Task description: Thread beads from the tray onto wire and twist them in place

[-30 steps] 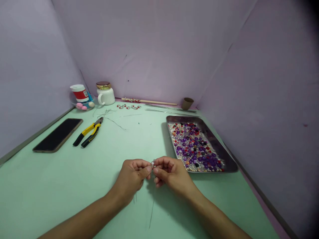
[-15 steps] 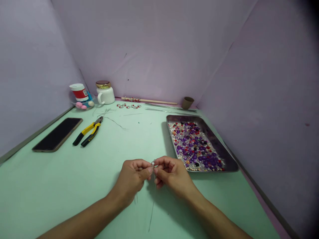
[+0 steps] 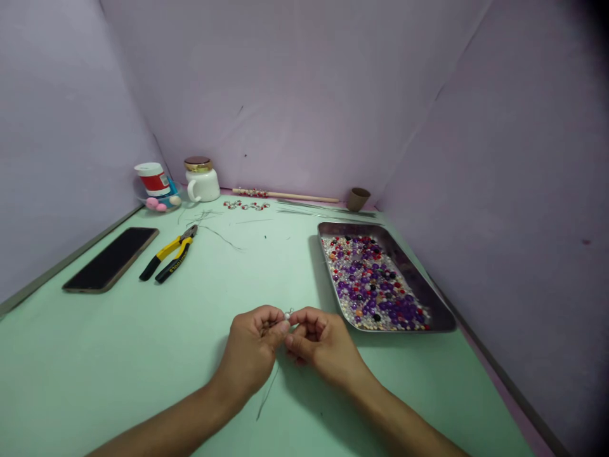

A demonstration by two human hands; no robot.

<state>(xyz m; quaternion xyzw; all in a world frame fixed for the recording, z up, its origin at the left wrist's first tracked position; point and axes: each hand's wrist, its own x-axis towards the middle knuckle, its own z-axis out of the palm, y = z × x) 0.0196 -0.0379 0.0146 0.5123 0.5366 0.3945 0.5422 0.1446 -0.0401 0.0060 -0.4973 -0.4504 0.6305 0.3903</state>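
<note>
In the lower centre of the frame, the white bead (image 3: 287,315) sits just between the tips of the two hands, at their upper edge, so from both grips it lies forward and inward. The left hand (image 3: 257,346) reaches it from the left side, and its thumb and forefinger are pressed together, as it seems, on the bead. The right hand (image 3: 324,348) comes from the right, with the forefinger touching the bead or just beside it; its thumb stands lower, with a gap to this forefinger, and what it holds behind the fingers I am not able to tell. Of the two, the left hand appears the nearer one to the bead. A thin wire (image 3: 268,392) comes out below the hands, and its long axis goes downward and slightly to the left of the frame; its joining with the bead is hidden by the fingers. About writing, there is little: on one black handle of the pliers (image 3: 168,249), at the left, yellow letters seem to end in "TOOLS", but the beginning is not clear. The white tub (image 3: 155,183) in the upper left carries a red label with a small pale patch, too small for reading. On the metal tray (image 3: 428,285), at the right, I see no writing.
</note>
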